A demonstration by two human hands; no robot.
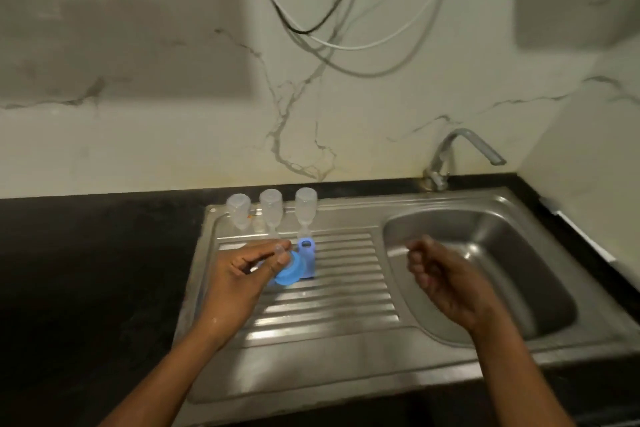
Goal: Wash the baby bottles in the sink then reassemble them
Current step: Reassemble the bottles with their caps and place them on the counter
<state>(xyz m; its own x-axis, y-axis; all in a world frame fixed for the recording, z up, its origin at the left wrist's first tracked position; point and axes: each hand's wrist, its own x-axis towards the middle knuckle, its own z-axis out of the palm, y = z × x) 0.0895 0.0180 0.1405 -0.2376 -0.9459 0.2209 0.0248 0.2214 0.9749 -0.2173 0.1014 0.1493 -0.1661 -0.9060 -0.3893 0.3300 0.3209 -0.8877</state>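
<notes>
Three clear baby bottles (270, 207) stand upside down in a row at the back of the steel drainboard (346, 288). My left hand (246, 274) pinches a clear teat fitted in a blue screw ring (290, 270) above the drainboard's ribs. Behind the ring a blue bottle part (307, 255) stands on the drainboard. My right hand (443, 281) hovers over the left side of the sink basin (519, 253), fingers curled and holding nothing.
The tap (460, 152) rises behind the basin, its spout pointing right, with no water running. Black countertop (86, 288) stretches to the left. Black and white cables (329, 21) hang on the marble wall. A wall corner closes the right side.
</notes>
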